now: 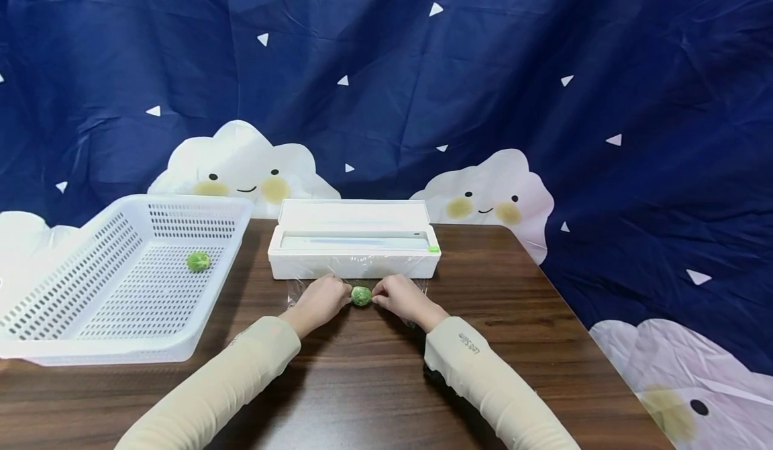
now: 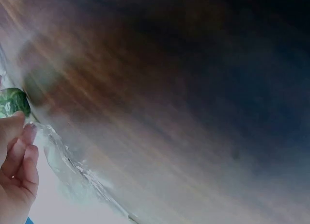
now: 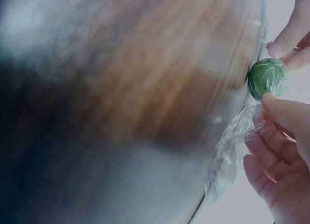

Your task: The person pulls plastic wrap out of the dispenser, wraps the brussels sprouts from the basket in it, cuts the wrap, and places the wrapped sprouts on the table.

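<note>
A green Brussels sprout (image 1: 361, 296) covered in shiny clear cling film (image 3: 225, 158) is between my two hands, just in front of the white cling film box (image 1: 356, 265). My left hand (image 1: 325, 296) pinches the wrapped sprout from its left side. On the opposite side, the thumb of my right hand (image 1: 403, 296) presses the sprout, its other fingers curled by the gathered film. In the right wrist view both hands' fingertips meet the sprout (image 3: 267, 78). Film spreads out past each hand toward the box. The left wrist view shows the sprout (image 2: 13, 102) only partly.
At left stands a white perforated basket (image 1: 121, 351) with another Brussels sprout (image 1: 198, 261) in it. The box's lid (image 1: 355, 214) is raised at the back, and a green tab (image 1: 433, 249) sits at its right end. Brown wooden table (image 1: 338, 389) extends toward me.
</note>
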{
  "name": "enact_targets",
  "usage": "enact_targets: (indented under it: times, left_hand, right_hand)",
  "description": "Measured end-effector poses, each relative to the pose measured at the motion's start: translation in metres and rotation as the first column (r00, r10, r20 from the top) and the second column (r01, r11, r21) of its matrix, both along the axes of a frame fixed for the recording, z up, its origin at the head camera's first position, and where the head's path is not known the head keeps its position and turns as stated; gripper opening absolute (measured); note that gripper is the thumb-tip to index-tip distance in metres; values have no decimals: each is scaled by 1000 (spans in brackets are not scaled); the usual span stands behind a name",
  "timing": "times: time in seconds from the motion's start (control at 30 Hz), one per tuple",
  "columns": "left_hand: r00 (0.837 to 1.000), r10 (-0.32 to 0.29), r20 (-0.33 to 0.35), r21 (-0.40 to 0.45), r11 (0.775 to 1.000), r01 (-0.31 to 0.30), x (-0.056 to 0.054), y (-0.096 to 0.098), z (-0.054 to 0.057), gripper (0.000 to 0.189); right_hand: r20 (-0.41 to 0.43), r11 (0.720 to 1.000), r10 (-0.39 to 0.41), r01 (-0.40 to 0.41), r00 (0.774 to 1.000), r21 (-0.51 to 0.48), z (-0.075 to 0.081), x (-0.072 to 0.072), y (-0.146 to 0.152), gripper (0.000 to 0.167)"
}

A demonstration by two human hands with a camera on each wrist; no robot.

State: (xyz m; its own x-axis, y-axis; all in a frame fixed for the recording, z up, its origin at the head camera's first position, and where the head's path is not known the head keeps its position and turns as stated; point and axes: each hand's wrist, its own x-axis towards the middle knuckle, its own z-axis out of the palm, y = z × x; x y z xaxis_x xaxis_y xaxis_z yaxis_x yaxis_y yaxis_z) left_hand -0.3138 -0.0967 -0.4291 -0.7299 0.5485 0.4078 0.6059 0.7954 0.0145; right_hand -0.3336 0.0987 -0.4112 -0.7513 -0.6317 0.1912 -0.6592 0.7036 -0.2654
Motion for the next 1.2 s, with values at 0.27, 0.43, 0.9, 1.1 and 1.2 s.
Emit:
enact_targets:
  times: [0.27, 0.43, 0.9, 1.1, 1.2]
  left_hand:
    - [999, -16, -31, 84, 996, 19, 0, -2, 1, 24]
    - [999, -43, -24, 68, 997, 45, -1, -3, 4, 20]
    - [972, -186, -144, 147, 967, 207, -13, 2, 12, 40]
    - [971, -172, -168, 178, 963, 201, -14, 19, 24, 37]
    - [983, -131, -125, 184, 971, 153, -17, 30, 28, 37]
  right_hand:
    - [-1, 1000, -26, 26, 1000, -15, 0, 0, 1, 4]
    - [30, 998, -40, 42, 999, -38, 2, 0, 5, 6]
    - [-28, 969, -150, 141, 988, -203, 19, -8, 44, 20]
    - [-148, 936, -197, 141, 969, -322, 24, -17, 68, 26]
    - [-181, 927, -232, 161, 956, -340, 25, -21, 78, 39]
